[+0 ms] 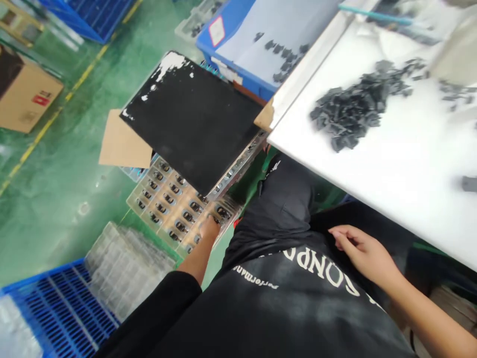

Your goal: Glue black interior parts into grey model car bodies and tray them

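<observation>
- A clear, divided tray (182,199) sits left of the white bench (402,164), holding small dark parts (188,216); a black board (197,119) overlaps one end.
- Left hand (210,228) is at the tray, fingertips blurred; I cannot tell its grip.
- Right hand (359,246) is half-curled, its grip unclear too.

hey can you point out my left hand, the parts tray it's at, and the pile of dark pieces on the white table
Left hand (209,227), head view: back of the hand.
Parts tray (179,207), head view: bare strip between two rows.
Pile of dark pieces (352,110), head view: middle.
</observation>
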Tool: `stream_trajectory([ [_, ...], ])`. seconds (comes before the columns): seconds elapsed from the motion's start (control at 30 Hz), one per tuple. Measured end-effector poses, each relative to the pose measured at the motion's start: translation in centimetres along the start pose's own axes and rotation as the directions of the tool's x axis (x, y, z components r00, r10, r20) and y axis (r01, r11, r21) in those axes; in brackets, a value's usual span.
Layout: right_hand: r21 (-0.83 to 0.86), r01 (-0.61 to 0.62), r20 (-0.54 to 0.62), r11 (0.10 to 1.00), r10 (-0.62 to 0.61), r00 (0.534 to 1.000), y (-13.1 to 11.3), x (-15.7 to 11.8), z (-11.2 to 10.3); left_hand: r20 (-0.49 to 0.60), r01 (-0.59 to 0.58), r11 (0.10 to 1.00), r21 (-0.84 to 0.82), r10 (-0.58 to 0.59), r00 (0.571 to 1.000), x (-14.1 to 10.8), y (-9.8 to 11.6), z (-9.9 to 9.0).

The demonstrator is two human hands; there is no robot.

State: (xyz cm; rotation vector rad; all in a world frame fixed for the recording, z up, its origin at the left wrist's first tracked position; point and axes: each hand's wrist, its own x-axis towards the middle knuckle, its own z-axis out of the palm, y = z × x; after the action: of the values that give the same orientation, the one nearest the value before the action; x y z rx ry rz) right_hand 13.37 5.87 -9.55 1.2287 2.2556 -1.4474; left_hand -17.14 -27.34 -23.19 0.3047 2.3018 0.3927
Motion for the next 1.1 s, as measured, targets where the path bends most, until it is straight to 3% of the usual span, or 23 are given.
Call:
stream_trajectory([
  [0.1, 0.06, 0.04, 0.022, 0.997, -0.041, 0.999, -1.4, -0.2, -0.1, -0.074, 0.048, 0.996, 0.077, -0.042, 0.996, -0.8, -0.7, 0.0],
  [0.2, 0.177, 0.055, 0.03, 0.983, -0.061, 0.998, -3.6, -0.5, 0.0, -0.12, -0.02, 0.994, 0.11, 0.034, 0.992, -2.8, -1.5, -1.0],
  [0.37, 0.49, 0.044, 0.144, 0.871, -0.131, 0.981, -7.9, -1.1, 0.8, -0.155, -0.171, 0.979, 0.114, 0.188, 0.97, -7.1, -1.5, -5.6],
  [0.47, 0.664, 0.044, 0.209, 0.746, -0.242, 0.948, -10.2, -1.2, 1.1, -0.198, -0.334, 0.935, 0.122, 0.353, 0.915, -9.2, 3.0, -9.4],
  [0.53, 0.728, 0.065, 0.201, 0.683, -0.303, 0.932, -11.4, -1.3, 0.6, -0.175, -0.493, 0.858, 0.145, 0.513, 0.841, -10.6, 9.0, -11.4],
  [0.6, 0.77, 0.096, 0.169, 0.63, -0.348, 0.922, -12.2, -1.4, -0.7, -0.076, -0.661, 0.726, 0.189, 0.682, 0.727, -11.9, 16.8, -12.4],
  [0.67, 0.82, 0.128, 0.119, 0.558, -0.384, 0.916, -12.4, -1.5, -2.4, 0.062, -0.786, 0.571, 0.238, 0.799, 0.599, -13.0, 25.1, -12.0],
  [0.73, 0.861, 0.17, 0.044, 0.48, -0.403, 0.914, -12.1, -1.6, -4.2, 0.174, -0.912, 0.359, 0.197, 0.903, 0.393, -13.7, 32.4, -10.4],
  [0.8, 0.862, 0.255, -0.085, 0.438, -0.37, 0.925, -11.5, -1.7, -5.9, 0.231, -0.973, 0.158, 0.171, 0.953, 0.195, -14.0, 37.8, -8.3],
  [0.87, 0.844, 0.306, -0.204, 0.44, -0.263, 0.943, -10.7, -1.8, -7.3, 0.281, -0.988, 0.017, 0.155, 0.958, 0.061, -14.1, 41.4, -6.4],
  [0.97, 0.881, 0.264, -0.247, 0.394, -0.094, 0.965, -9.3, -2.1, -8.8, 0.389, -0.989, -0.123, 0.078, 0.917, -0.083, -14.3, 44.7, -5.4],
  [1.1, 0.977, 0.192, -0.183, 0.092, -0.099, 0.978, -6.9, -2.5, -10.2, 0.411, -0.926, -0.378, -0.002, 0.844, -0.345, -12.4, 47.9, -6.9],
])
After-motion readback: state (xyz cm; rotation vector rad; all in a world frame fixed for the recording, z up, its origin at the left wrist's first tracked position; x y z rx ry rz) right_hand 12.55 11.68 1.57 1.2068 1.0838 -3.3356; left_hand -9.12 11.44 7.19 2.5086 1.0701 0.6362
